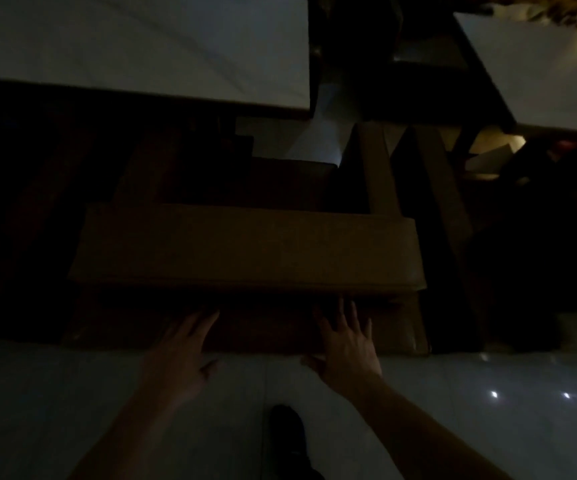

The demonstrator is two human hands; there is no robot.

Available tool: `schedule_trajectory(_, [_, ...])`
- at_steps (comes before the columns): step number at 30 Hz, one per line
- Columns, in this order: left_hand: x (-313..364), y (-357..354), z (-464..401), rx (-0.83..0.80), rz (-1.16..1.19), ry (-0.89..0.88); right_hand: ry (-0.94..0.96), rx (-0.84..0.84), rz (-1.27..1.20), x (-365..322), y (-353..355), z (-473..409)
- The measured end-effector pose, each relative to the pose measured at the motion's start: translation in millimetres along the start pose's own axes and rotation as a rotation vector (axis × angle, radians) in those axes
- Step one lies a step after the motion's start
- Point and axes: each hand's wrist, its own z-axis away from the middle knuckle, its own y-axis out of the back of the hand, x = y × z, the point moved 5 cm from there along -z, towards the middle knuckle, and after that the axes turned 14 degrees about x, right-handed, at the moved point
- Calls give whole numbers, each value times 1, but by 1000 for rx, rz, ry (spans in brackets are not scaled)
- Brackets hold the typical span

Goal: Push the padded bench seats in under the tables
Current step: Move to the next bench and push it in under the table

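A brown padded bench seat (245, 247) stands in the dim middle of the head view, its cushion top overhanging a darker front panel. My left hand (183, 344) lies flat against that front panel at its lower left, fingers spread. My right hand (346, 341) is pressed flat on the same panel further right, fingertips just under the cushion's edge. A white-topped table (134, 46) fills the upper left, beyond the bench. Its far side is hidden in shadow.
A second white table (536, 71) stands at the upper right, with another padded seat (380, 168) between the tables. Glossy pale floor tiles (488, 410) lie below the bench. My dark shoe (287, 427) shows at the bottom centre.
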Motion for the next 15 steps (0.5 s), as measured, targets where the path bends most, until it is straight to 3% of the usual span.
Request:
schedule_trajectory(4, [-13, 0, -5, 106, -41, -90, -53, 82, 29, -7, -12, 3])
schedule_trajectory(15, [-24, -3, -9, 104, 22, -52, -66, 233, 58, -7, -24, 9])
